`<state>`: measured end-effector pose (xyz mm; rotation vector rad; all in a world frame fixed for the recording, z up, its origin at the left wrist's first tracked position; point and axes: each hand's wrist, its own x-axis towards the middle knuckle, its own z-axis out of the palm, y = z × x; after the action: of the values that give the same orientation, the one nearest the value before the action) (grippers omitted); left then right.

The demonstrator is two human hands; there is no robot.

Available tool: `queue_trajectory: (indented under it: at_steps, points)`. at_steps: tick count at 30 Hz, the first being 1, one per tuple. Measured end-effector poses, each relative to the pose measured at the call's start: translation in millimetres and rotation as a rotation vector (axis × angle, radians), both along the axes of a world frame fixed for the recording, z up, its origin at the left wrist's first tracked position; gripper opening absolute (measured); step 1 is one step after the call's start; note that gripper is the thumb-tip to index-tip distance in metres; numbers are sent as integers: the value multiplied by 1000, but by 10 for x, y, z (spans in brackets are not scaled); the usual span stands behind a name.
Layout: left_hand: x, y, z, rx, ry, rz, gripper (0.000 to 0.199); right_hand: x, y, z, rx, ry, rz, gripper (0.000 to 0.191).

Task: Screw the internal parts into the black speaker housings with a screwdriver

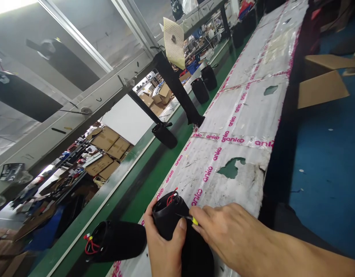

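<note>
My left hand [164, 240] is wrapped round a black cylindrical housing [197, 250], thumb on the near side and fingers on the far side. The housing is tilted, its open end facing up and away, with red wires [172, 198] showing inside. In my right hand [226, 231] is a small yellow-handled tool [194, 221], pinched between thumb and fingers. Its thin tip touches or lies very close to the housing's side below the rim; I cannot tell which. Left of my left hand, a second black housing [122, 240] lies on its side, red and yellow wires sticking out of its end.
White foam sheeting [246, 119] with pink printed tape and torn holes covers the bench beside a green conveyor belt [137, 188]. Farther along stand more black housings [164, 135]. A dark post [177, 90] rises by the belt. Cardboard flaps [323, 90] are at right.
</note>
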<state>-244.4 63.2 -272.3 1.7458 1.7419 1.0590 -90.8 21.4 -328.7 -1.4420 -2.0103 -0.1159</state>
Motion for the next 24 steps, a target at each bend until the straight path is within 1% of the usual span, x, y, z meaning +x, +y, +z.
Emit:
queue_trajectory:
  at_steps: [4, 8, 12, 17, 24]
  points:
    - [7, -22, -29, 85, -6, 28, 76, 1, -14, 48, -15, 15, -8, 24]
    - [-20, -12, -77, 102, -25, 35, 74, -4, -11, 71, 16, 58, 24, 30]
    - [-29, -1, -111, 150, -14, 40, 73, -33, -1, 57, -13, 72, 4, 33]
    - [-7, -17, -122, 153, -15, 45, 74, -81, -13, 53, -75, 46, -36, 37]
    - [44, -66, -149, 232, 29, 96, 75, -124, -59, 71, -61, 51, -91, 36]
